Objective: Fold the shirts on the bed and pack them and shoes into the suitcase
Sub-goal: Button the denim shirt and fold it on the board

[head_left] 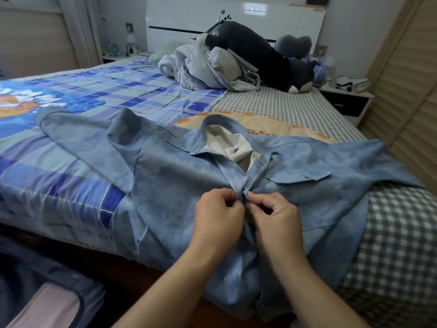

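A light blue snap-button shirt lies face up on the bed, collar away from me, hem hanging over the near edge. Its left sleeve stretches out to the far left. My left hand pinches the left edge of the front placket, and my right hand pinches the right edge, the two meeting at a metal snap mid-chest. Above them the front gapes open, showing a cream lining. An open dark blue suitcase with a pink inner pocket sits on the floor at the lower left. No shoes are in view.
The bed has a blue checked sheet on the left and a grey gingham one on the right. A crumpled pile of bedding and a dark plush toy lie near the headboard. A nightstand and slatted doors stand on the right.
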`<state>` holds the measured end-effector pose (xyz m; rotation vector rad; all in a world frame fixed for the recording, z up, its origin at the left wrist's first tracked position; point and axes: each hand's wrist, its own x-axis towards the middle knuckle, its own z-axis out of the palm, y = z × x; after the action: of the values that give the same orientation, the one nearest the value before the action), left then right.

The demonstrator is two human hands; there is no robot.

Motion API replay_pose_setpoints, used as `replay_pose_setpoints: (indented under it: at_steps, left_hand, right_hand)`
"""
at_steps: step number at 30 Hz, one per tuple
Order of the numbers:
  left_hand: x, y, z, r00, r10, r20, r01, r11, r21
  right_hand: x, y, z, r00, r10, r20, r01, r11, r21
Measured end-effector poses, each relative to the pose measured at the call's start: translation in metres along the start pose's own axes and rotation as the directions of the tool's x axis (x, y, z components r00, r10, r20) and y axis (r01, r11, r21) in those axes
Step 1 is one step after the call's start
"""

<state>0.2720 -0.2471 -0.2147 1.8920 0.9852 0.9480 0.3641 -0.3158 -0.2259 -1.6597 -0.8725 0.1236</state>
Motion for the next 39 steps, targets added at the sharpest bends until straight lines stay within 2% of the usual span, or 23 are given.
replay_pose_setpoints:
  at_steps: [6, 9, 11, 13, 15, 16, 17, 18, 19, 20, 21, 22, 23, 25, 26, 27, 28, 30, 32, 35, 39]
  left_hand:
    - [-0.004, -0.001, 0.003, 0.999, 0.012, -0.038, -0.009, 0.998, 0.069]
    - [-0.005, 0.000, -0.003, 0.998, 0.007, 0.064, -0.014, 0.993, 0.121]
    - [-0.005, 0.000, -0.011, 0.975, -0.023, 0.223, -0.030, 0.973, 0.230]
    - [-0.005, -0.001, -0.021, 0.944, -0.073, 0.323, -0.049, 0.934, 0.355]
    - [-0.008, -0.003, -0.031, 0.966, -0.069, 0.251, -0.041, 0.910, 0.412]
    - [-0.008, -0.004, -0.034, 0.987, -0.004, 0.161, -0.065, 0.905, 0.420]
    - [-0.006, -0.003, -0.037, 0.993, 0.107, 0.057, -0.121, 0.903, 0.412]
    - [-0.003, -0.002, -0.039, 0.971, 0.234, -0.049, -0.197, 0.899, 0.392]
    - [0.003, -0.001, -0.039, 0.934, 0.337, -0.115, -0.272, 0.884, 0.382]
    - [0.010, -0.001, -0.038, 0.906, 0.401, -0.140, -0.320, 0.861, 0.396]
    - [0.021, -0.002, -0.036, 0.891, 0.437, -0.120, -0.349, 0.831, 0.433]
    - [0.034, -0.003, -0.034, 0.895, 0.442, -0.062, -0.355, 0.789, 0.501]
    - [0.046, 0.000, -0.034, 0.911, 0.412, 0.022, -0.348, 0.739, 0.576]
    - [0.077, 0.009, -0.038, 0.910, 0.339, 0.240, -0.406, 0.600, 0.690]
    - [0.091, 0.014, -0.043, 0.884, 0.310, 0.349, -0.466, 0.536, 0.704]
    - [0.102, 0.022, -0.051, 0.858, 0.273, 0.435, -0.513, 0.507, 0.693]
    - [0.109, 0.032, -0.059, 0.840, 0.228, 0.492, -0.533, 0.514, 0.672]
    - [0.112, 0.056, -0.072, 0.818, 0.086, 0.568, -0.502, 0.590, 0.633]
    - [0.104, 0.076, -0.077, 0.819, 0.005, 0.574, -0.411, 0.704, 0.580]
    - [0.075, 0.070, -0.067, 0.920, -0.060, 0.387, -0.143, 0.868, 0.475]
    - [0.031, 0.022, -0.048, 0.975, -0.147, 0.165, 0.098, 0.958, 0.271]
  right_hand:
    - [-0.003, 0.003, 0.004, 0.998, -0.057, -0.027, 0.055, 0.995, -0.083]
    - [-0.007, 0.001, -0.003, 0.999, -0.040, -0.021, 0.036, 0.988, -0.152]
    - [-0.011, -0.006, -0.014, 0.998, -0.005, 0.065, 0.027, 0.941, -0.338]
    - [-0.016, -0.019, -0.028, 0.955, 0.141, 0.260, 0.067, 0.754, -0.654]
    - [-0.018, -0.031, -0.036, 0.892, 0.286, 0.351, 0.138, 0.566, -0.813]
    - [-0.018, -0.035, -0.039, 0.890, 0.293, 0.350, 0.136, 0.562, -0.816]
    - [-0.016, -0.038, -0.042, 0.915, 0.246, 0.320, 0.116, 0.599, -0.792]
    - [-0.009, -0.040, -0.043, 0.958, 0.148, 0.245, 0.094, 0.647, -0.757]
    - [0.001, -0.039, -0.043, 0.990, 0.010, 0.140, 0.095, 0.691, -0.716]
    - [0.014, -0.036, -0.040, 0.993, -0.107, 0.051, 0.113, 0.718, -0.687]
    - [0.027, -0.033, -0.037, 0.991, -0.131, 0.019, 0.108, 0.720, -0.686]
    - [0.038, -0.032, -0.031, 0.998, -0.054, 0.035, 0.062, 0.691, -0.720]
    - [0.044, -0.027, -0.024, 0.995, 0.086, 0.056, -0.014, 0.651, -0.759]
    - [0.052, -0.017, -0.009, 0.962, 0.268, 0.061, -0.113, 0.589, -0.800]
    - [0.055, -0.012, -0.003, 0.954, 0.296, 0.034, -0.159, 0.602, -0.783]
    - [0.059, -0.010, 0.001, 0.956, 0.294, -0.009, -0.210, 0.662, -0.720]
    - [0.063, -0.007, 0.003, 0.959, 0.276, -0.056, -0.253, 0.755, -0.605]
    - [0.065, -0.009, 0.003, 0.961, 0.248, -0.118, -0.272, 0.919, -0.285]
    - [0.063, -0.018, 0.002, 0.968, 0.184, -0.173, -0.201, 0.975, -0.090]
    - [0.044, -0.030, -0.001, 0.978, 0.044, -0.204, -0.058, 0.996, -0.063]
    - [0.015, -0.022, -0.004, 0.956, -0.247, -0.158, 0.229, 0.966, -0.122]
